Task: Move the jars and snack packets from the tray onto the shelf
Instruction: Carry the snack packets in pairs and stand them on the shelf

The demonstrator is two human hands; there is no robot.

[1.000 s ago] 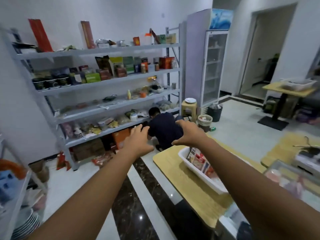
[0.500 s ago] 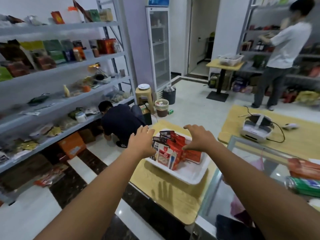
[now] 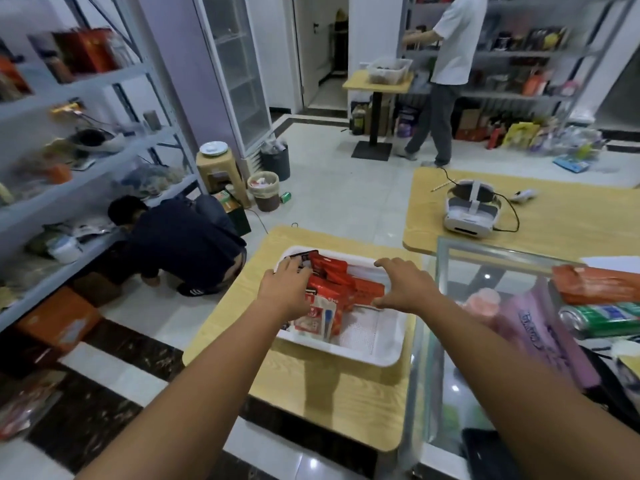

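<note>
A white tray (image 3: 367, 351) sits on a small wooden table (image 3: 349, 403) in front of me. Several red and white snack packets (image 3: 332, 292) stand bunched in its left half; I see no jars in it. My left hand (image 3: 284, 289) reaches over the tray's left side, fingers spread and touching the packets. My right hand (image 3: 405, 285) hovers over the tray's right part, fingers apart, thumb near a red packet. The grey metal shelf (image 3: 104, 161) stands at the left, loaded with goods.
A person in dark clothes (image 3: 183, 244) crouches on the floor between the shelf and the table. A glass case (image 3: 485, 306) with a green can and bags adjoins on the right. Another table holds a headset (image 3: 469, 213). A second person (image 3: 446, 71) stands far back.
My view has swung from the shelf right and down to the tray. Both hands have come down over the snack packets, the left now touching them.
</note>
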